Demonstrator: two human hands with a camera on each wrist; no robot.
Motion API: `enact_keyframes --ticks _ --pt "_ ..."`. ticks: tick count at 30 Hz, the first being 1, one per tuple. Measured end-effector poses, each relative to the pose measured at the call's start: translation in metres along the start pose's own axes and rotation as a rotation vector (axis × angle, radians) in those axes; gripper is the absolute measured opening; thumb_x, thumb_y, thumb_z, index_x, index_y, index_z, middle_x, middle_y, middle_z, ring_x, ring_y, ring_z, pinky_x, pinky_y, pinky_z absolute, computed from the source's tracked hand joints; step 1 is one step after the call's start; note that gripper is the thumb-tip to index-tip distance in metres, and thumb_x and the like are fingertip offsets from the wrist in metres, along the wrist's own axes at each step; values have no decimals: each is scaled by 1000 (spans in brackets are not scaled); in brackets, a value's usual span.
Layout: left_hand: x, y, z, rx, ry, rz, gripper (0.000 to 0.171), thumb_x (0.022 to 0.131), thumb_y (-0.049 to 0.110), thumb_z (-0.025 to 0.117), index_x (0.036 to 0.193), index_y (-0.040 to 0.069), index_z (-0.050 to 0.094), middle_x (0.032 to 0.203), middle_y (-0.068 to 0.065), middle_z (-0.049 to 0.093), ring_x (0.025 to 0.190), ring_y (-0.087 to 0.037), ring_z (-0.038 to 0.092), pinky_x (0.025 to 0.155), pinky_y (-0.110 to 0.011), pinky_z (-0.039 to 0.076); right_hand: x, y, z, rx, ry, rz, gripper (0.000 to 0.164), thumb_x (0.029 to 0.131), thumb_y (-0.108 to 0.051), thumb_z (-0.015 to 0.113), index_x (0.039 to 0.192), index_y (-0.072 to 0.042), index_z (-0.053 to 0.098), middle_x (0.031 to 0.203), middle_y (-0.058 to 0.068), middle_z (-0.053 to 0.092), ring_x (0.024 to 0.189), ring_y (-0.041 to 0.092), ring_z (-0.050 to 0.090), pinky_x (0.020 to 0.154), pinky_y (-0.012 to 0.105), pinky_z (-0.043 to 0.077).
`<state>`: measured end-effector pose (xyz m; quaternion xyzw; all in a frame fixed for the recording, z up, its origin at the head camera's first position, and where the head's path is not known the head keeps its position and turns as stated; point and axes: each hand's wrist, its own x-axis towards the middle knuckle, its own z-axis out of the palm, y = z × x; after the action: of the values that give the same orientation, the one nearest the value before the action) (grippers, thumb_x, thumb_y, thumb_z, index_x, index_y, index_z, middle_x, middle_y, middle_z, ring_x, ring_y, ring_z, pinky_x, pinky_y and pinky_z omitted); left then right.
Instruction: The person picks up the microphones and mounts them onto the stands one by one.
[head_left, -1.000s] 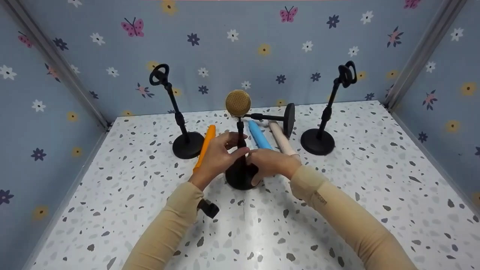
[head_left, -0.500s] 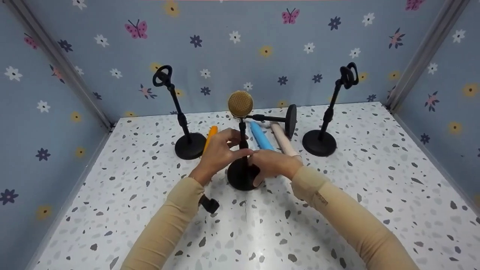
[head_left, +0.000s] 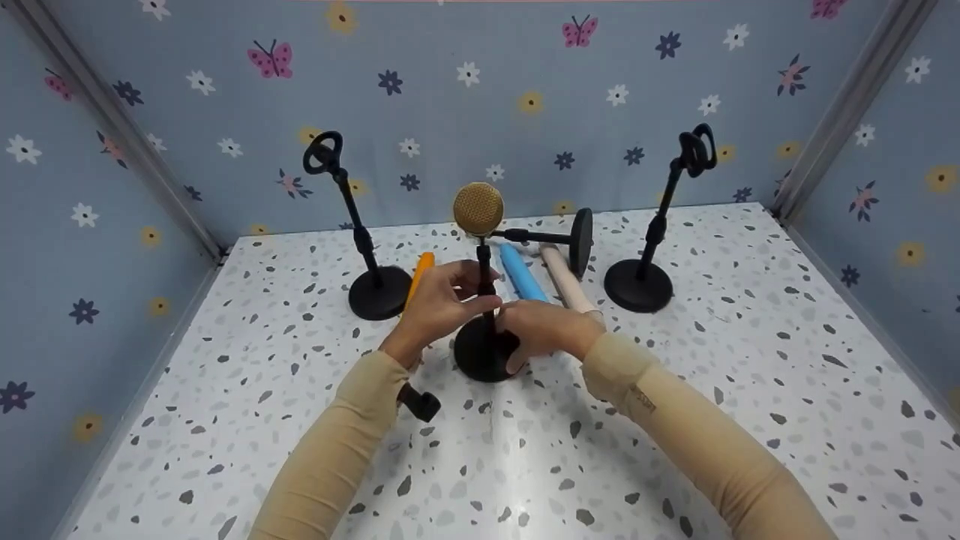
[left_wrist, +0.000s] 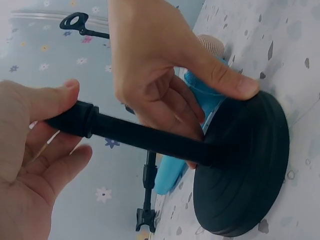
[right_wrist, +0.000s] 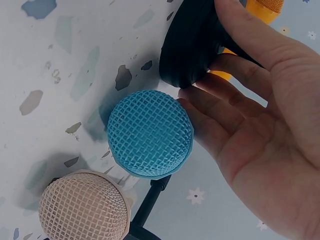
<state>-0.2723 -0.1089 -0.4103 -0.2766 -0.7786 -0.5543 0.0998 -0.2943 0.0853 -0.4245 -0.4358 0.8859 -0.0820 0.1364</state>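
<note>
A black stand with a gold microphone (head_left: 478,208) on top stands upright at the middle of the speckled table. My left hand (head_left: 469,294) pinches its pole (left_wrist: 150,140) between thumb and fingers just below the collar. At the foot, my right hand (head_left: 519,336) grips the round base (left_wrist: 245,170), thumb pressed on its top rim and fingers curled behind it. In the right wrist view the base (right_wrist: 192,45) sits between thumb and fingers of that hand (right_wrist: 250,125).
An orange microphone (head_left: 420,271), a blue microphone (head_left: 520,274) and a beige microphone (head_left: 564,283) lie just behind the hands. Empty stands rise at the left (head_left: 366,247) and right (head_left: 651,232); another stand (head_left: 579,241) lies on its side. Patterned walls close three sides.
Both hands stay on the middle stand. The left hand has shifted slightly on the pole, and the head view has moved a little.
</note>
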Motion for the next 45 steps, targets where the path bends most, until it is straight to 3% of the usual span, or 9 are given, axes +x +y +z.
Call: enact_keyframes --ticks 7,16,27,35,42,45 --pt "-1 29 -6 -37 -42 32 21 81 -7 81 98 -8 70 92 -22 70 78 -26 67 75 -39 60 0 0 0 -5 6 -14 37 75 -26 92 99 -3 76 100 8 69 95 23 62 89 38 52" --pt "-2 27 -6 -46 -39 50 19 81 -7 81 96 -8 70 98 -17 72 82 -28 68 78 -51 58 0 0 0 -8 5 -20 37 74 -26 92 99 -4 76 99 7 69 94 23 62 89 38 52" --pt "-4 29 -7 -33 -18 -9 28 81 -3 83 105 -6 70 91 -22 70 83 -28 67 79 -36 58 0 -2 -2 -22 3 -5 39 74 -26 92 100 -4 75 99 7 69 96 23 63 90 38 52" --pt "-6 32 -7 17 24 -35 26 77 1 88 92 -9 70 87 -21 70 81 -33 69 83 -56 55 2 -2 2 -33 -23 40 49 77 -29 91 112 -2 70 110 8 67 104 24 63 96 37 51" --pt "-1 -8 -4 43 12 -46 26 78 17 91 88 5 70 83 -6 69 79 -20 68 78 -42 58 2 -1 3 -32 -36 23 49 78 -29 90 113 -2 70 111 9 67 106 25 62 98 37 50" --pt "2 -6 -4 84 -15 -30 24 80 15 88 88 7 67 85 -3 69 78 -17 68 78 -39 57 1 1 3 -20 -25 23 48 77 -29 91 110 -2 70 109 9 68 105 24 63 97 37 50"
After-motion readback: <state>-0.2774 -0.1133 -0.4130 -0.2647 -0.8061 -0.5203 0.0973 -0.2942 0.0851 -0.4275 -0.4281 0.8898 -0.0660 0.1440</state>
